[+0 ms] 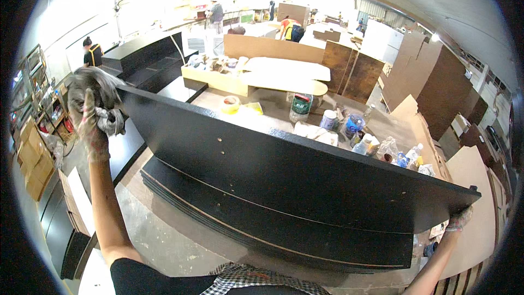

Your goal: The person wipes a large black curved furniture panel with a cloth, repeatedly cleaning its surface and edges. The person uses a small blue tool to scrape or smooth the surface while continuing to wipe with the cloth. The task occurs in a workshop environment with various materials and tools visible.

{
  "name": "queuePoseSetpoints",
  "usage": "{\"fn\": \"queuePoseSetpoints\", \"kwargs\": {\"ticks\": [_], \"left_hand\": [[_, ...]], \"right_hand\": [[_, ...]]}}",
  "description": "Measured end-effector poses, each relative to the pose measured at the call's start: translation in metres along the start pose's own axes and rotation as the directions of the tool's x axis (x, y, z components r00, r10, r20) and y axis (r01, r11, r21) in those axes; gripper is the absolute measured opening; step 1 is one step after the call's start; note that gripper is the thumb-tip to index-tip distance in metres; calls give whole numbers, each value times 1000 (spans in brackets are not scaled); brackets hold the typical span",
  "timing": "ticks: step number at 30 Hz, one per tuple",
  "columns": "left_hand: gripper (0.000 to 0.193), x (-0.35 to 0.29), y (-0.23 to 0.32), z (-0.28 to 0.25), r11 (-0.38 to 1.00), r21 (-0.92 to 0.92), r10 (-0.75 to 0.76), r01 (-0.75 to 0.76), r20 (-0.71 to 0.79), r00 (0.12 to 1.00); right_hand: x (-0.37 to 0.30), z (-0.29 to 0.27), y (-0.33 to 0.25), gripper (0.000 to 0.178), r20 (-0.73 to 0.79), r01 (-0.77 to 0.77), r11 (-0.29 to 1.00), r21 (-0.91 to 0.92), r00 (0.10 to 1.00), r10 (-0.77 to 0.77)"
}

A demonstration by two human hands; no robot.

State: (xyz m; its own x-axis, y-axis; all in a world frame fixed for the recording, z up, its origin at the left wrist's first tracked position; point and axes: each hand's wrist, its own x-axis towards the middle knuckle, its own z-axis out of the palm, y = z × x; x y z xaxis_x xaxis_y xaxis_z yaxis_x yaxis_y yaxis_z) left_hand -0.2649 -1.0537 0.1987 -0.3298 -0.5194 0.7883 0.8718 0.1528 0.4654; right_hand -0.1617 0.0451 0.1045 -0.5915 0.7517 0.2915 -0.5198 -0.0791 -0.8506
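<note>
A long black panel (pixel 284 169) stands tilted on its long edge across the view. At its right end my right hand (pixel 460 219), in a stained glove, is closed on the lower corner. My left hand (pixel 94 128), also gloved, is raised at the panel's left end with a crumpled grey rag (pixel 109 121) in its grip. More of the grey, shiny bundle (pixel 94 81) shows above the fingers, partly blurred. Beneath the upright panel lies a stack of similar black panels (pixel 262 240).
Behind the panel, a worktable (pixel 210 100) bears a yellow tape roll (pixel 230 104), a green-labelled jar (pixel 300 106), bottles (pixel 363 145) and a wooden box of rags (pixel 215 78). Cardboard (pixel 33 158) leans at left. Tall brown panels (pixel 420 76) stand at right. Several people work farther back.
</note>
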Motion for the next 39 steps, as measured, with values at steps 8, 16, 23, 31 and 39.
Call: {"fn": "queuePoseSetpoints", "kwargs": {"ticks": [8, 16, 23, 31, 39], "left_hand": [[31, -67, 49, 157, 458, 551, 58, -697, 764, 642], [55, -236, 106, 408, 431, 112, 349, -896, 895, 279], [37, -383, 175, 626, 173, 30, 562, -984, 818, 124], [33, -426, 195, 696, 749, -135, 224, -648, 973, 57], [51, -315, 131, 508, 224, 119, 621, -967, 748, 235]], "right_hand": [[-26, 30, -5, 46, -200, 89, 976, -197, 971, -128], [-38, 54, 4, 44, 74, 212, 969, 126, 972, -222], [-50, 91, 9, 45, -115, 307, 929, 207, 950, -289], [-33, 81, 15, 51, 109, 104, 873, 476, 978, -176], [-26, 78, 32, 35, -225, 377, 856, -354, 854, -469]]}}
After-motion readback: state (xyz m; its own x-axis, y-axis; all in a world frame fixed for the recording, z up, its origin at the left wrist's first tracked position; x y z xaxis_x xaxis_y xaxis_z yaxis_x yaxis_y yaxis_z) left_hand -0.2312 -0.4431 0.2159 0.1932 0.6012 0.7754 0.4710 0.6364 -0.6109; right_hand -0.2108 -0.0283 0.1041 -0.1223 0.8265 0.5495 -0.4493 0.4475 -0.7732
